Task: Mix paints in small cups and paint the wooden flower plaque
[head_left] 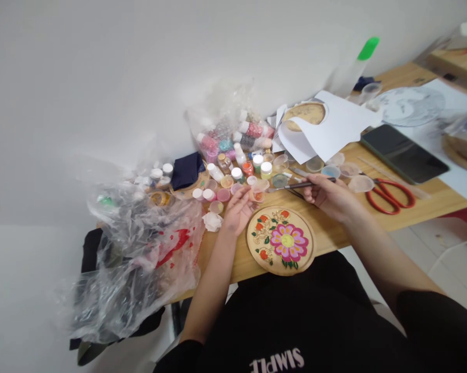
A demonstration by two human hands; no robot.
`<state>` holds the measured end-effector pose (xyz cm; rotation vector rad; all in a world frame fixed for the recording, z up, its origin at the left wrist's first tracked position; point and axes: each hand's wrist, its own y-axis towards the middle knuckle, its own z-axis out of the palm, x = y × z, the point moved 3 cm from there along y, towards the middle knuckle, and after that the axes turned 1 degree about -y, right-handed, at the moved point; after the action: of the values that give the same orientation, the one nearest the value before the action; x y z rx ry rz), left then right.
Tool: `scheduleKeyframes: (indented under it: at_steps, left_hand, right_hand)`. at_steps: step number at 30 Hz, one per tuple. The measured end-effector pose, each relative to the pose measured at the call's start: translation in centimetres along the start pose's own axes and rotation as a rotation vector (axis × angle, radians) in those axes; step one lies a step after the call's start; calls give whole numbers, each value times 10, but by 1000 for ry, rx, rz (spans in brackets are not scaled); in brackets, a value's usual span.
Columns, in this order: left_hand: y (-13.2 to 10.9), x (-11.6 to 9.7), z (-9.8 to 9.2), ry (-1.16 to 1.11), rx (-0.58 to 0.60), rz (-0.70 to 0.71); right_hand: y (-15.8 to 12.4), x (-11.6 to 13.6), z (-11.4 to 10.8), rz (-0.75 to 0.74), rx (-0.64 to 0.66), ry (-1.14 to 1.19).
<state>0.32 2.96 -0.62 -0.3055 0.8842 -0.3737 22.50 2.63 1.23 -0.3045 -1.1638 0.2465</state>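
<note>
My left hand (239,212) is closed on a small clear cup (258,197) with orange paint inside, held just above the round wooden plaque. A thin paintbrush (301,184) with a dark handle is gripped in my right hand (326,196), its tip pointing left toward the cup; whether the tip touches it I cannot tell. Below both hands the plaque (257,255) lies at the table's front edge. It bears a pink flower with a yellow centre, orange fruits and green leaves. A crumpled white tissue (213,221) is left of my left hand.
Several paint pots and lidded jars (236,175) crowd the table behind my hands. Red-handled scissors (391,197) and a dark phone (405,153) lie to the right. Paper sheets (342,122) are behind. Clear plastic bags (140,248) hang over the left edge.
</note>
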Motion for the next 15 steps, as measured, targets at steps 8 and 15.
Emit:
scheduleKeyframes:
  at_steps: [8, 15]
  left_hand:
    - [0, 0, 0, 9, -5, 2]
    - [-1, -1, 1, 2, -16, -1]
  right_hand:
    - [0, 0, -4, -18, -8, -9]
    - [0, 2, -8, -16, -21, 1]
